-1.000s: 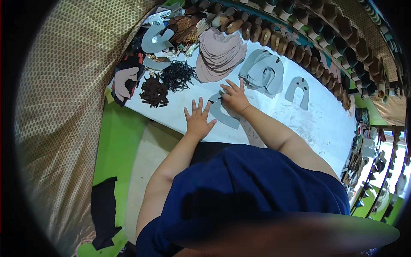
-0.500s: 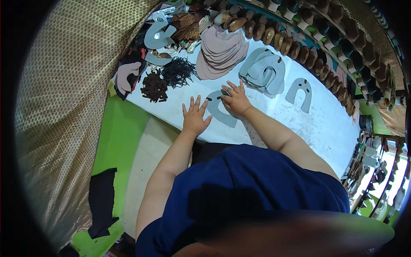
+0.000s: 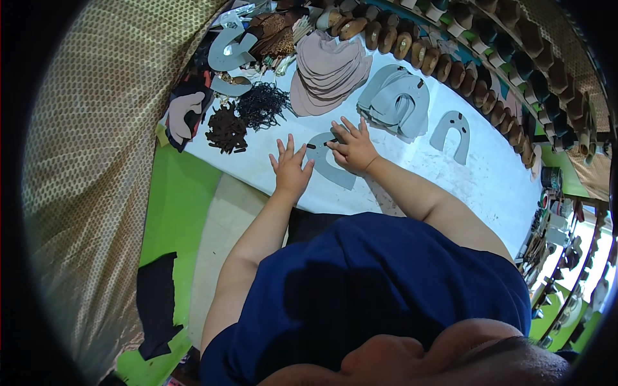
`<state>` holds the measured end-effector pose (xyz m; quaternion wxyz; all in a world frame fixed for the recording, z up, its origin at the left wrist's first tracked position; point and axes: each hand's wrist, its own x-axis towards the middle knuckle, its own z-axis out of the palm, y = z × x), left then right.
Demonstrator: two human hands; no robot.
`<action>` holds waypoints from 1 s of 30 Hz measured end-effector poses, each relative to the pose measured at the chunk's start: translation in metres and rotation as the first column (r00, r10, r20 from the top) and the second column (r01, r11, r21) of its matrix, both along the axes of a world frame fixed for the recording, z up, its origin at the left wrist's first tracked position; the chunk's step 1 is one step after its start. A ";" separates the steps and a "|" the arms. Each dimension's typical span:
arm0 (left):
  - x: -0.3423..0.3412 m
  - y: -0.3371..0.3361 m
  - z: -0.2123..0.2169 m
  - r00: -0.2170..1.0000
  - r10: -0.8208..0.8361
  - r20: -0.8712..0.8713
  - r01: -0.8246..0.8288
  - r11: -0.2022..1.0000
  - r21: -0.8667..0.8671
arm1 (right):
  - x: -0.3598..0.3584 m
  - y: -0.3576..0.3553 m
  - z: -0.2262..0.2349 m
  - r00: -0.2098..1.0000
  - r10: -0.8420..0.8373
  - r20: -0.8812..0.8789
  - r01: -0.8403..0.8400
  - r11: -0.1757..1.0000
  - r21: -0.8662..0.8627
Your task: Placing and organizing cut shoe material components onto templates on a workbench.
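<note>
A grey U-shaped shoe-upper piece (image 3: 329,172) lies on the white tabletop, with a small dark tab (image 3: 311,146) on its curved end. My right hand (image 3: 354,152) rests over that piece, fingers spread, and covers part of its curve. Just left of the piece is my left hand (image 3: 291,170), open with fingers apart and palm down. Beyond the left hand sits a heap of small dark brown strips (image 3: 226,130). A stack of similar grey pieces (image 3: 399,106) lies beyond my right hand. Further right is a single grey U-shaped piece (image 3: 452,132) bearing dark tabs.
Black stringy strips (image 3: 262,106) and a stack of pinkish cut pieces (image 3: 328,74) lie at the far side of the white table (image 3: 476,199). A row of brown shoe lasts (image 3: 444,61) lines its back edge. A patterned gold curtain (image 3: 103,161) hangs at the left.
My right hand has shifted slightly over the grey piece, and a dark tab beside its fingertips is now hidden. My left hand has turned a little, still open. The whole view has moved slightly.
</note>
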<state>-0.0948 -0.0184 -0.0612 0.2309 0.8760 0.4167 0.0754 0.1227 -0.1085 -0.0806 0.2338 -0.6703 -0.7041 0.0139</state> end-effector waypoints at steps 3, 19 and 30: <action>0.014 0.007 0.009 0.995 0.090 0.048 -0.085 0.991 -0.100 | 0.001 0.001 -0.002 0.999 0.025 0.021 -0.025 1.000 -0.007; 0.040 0.004 0.014 0.998 0.062 -0.002 -0.062 0.993 -0.104 | 0.021 -0.002 0.012 0.985 0.172 -0.010 -0.166 0.935 -0.314; 0.062 0.001 0.009 0.993 0.112 0.023 -0.109 0.988 -0.113 | 0.025 0.006 -0.003 0.962 0.257 0.089 -0.236 0.952 -0.197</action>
